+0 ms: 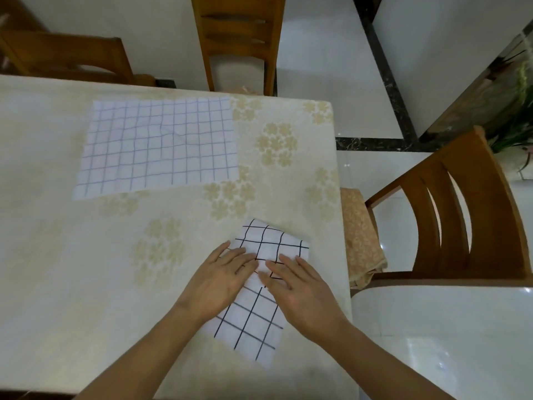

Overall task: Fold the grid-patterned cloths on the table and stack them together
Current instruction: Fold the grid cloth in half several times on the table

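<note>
Both hands, left hand (219,280) & right hand (300,290), flat and open, gripping nothing, pressing the black-grid cloth (253,316). Thin, limp fabric; looks best pinched at corners. Blue-grid cloth (157,145) lies spread well beyond it.

Wooden chairs (467,215) round table (57,255), glossy white tile floor (317,53).

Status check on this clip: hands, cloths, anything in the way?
Left hand and right hand flat on black-grid cloth, partly folded. Blue-grid cloth unfolded, lying apart. Nothing between them.
</note>
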`<state>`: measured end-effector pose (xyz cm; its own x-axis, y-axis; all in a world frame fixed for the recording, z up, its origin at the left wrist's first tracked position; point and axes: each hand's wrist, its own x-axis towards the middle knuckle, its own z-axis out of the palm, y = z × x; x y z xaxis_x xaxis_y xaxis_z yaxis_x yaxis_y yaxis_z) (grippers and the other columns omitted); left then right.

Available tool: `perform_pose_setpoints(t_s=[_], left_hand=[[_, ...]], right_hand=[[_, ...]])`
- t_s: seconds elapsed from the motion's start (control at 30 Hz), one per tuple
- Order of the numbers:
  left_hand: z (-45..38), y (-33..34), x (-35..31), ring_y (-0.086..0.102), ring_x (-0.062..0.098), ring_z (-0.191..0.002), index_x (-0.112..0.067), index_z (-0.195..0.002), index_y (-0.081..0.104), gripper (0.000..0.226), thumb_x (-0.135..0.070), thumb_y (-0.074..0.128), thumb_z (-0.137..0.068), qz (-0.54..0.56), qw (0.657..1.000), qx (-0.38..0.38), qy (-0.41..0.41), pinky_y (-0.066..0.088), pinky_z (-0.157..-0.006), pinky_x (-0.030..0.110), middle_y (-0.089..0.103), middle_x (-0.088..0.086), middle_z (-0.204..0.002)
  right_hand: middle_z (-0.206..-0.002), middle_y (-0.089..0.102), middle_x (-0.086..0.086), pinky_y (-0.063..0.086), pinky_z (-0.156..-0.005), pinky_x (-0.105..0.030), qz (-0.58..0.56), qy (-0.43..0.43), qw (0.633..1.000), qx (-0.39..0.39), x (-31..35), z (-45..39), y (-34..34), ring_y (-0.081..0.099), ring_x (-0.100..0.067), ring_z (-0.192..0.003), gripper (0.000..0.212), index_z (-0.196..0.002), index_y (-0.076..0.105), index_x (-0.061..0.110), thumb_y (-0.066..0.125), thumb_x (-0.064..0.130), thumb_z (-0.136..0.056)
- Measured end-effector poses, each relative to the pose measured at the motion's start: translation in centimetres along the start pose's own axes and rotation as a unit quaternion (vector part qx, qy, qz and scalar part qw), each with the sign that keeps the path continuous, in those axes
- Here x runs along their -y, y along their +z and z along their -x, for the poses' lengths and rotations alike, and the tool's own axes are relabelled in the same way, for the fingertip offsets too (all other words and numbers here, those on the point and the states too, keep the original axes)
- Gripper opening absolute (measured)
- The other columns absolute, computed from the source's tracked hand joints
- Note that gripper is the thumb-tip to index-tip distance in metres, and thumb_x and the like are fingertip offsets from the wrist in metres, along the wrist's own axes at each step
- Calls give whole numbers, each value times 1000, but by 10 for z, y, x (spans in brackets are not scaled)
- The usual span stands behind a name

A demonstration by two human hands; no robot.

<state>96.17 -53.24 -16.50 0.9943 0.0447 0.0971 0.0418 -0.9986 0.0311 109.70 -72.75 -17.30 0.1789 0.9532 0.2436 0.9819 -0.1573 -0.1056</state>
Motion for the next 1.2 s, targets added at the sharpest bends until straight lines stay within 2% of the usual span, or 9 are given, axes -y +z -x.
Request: perform_pose_setpoints(t_s=[0.13, 0.23, 0.3, 0.4, 0.57, 0.67, 0.9, 1.03, 1.2], left_hand=[[25, 9, -5, 60, 25, -122, -16, -123, 65, 40, -14, 45, -88, 1, 1000, 21, -8, 29, -113, 43, 65, 3, -132], [41, 10, -11, 58, 25, -124, -16, -129, 62, 47, -7, 62, -82, 7, 999, 28, -14, 30, -113, 44, 63, 4, -135], [55, 10, -13, 55, 25, -129, -17, -135, 58, 54, -7, 63, -82, 6, 999, 46, -18, 30, -114, 45, 59, 4, -140], [75, 12, -15, 50, 24, -134, -18, -140, 54, 49, -13, 45, -91, -1, 998, 63, -17, 29, -115, 46, 54, 4, -146], [98, 16, -21, 46, 26, -138, -19, -141, 53, 51, -15, 43, -90, 8, 995, 99, -20, 28, -115, 44, 49, 6, -150], [102, 16, -26, 47, 26, -138, -18, -140, 54, 52, -13, 39, -90, 24, 993, 116, -28, 28, -115, 43, 50, 8, -149], [99, 4, -36, 45, 24, -138, -19, -134, 59, 59, -31, 52, -76, 89, 982, 156, -65, 29, -116, 52, 51, 5, -148], [68, 9, -34, 43, 24, -139, -15, -136, 56, 54, -30, 48, -85, 76, 988, 116, -74, 26, -119, 50, 49, 7, -148], [6, 35, -25, 26, 23, -149, -14, -151, 37, 54, -34, 39, -101, 52, 990, 89, -93, 26, -119, 47, 29, 9, -161]], right_hand=[[-136, 62, -7, 41, -109, -52, 13, -6, 1000, -3, 22, 20, 10, 53, -32, -131, 43, -133, 60, 21, 56, 11, -92], [-137, 61, -8, 40, -110, -54, 17, -13, 1000, 0, 38, 34, 12, 52, -34, -132, 40, -134, 60, 19, 50, 14, -96], [-138, 61, -8, 39, -110, -55, 18, -22, 999, 16, 49, 41, 12, 51, -35, -133, 41, -135, 59, 18, 55, 17, -94], [-138, 61, -8, 43, -108, -53, -4, -27, 999, 32, 63, 48, 15, 52, -34, -132, 45, -134, 60, 18, 50, 17, -90], [-137, 61, -7, 50, -103, -46, -41, -22, 997, 56, 75, 60, 30, 54, -32, -131, 44, -131, 61, 20, 67, 19, -87], [-137, 61, -7, 52, -99, -43, -54, -28, 995, 73, 78, 66, 36, 55, -32, -130, 40, -130, 62, 22, 65, 24, -90], [-135, 61, -2, 51, -101, -40, -95, -22, 990, 102, 77, 63, 23, 55, -26, -128, 43, -129, 61, 21, 54, 44, -93], [-143, 55, -9, 46, -107, -45, -87, 50, 991, 92, 51, 47, 29, 47, -28, -137, 47, -138, 56, 13, 46, 40, -100], [-155, 39, -17, 32, -118, -47, -62, 152, 983, 82, 14, 10, 46, 31, -32, -147, 60, -148, 41, 2, 37, 41, -102]])
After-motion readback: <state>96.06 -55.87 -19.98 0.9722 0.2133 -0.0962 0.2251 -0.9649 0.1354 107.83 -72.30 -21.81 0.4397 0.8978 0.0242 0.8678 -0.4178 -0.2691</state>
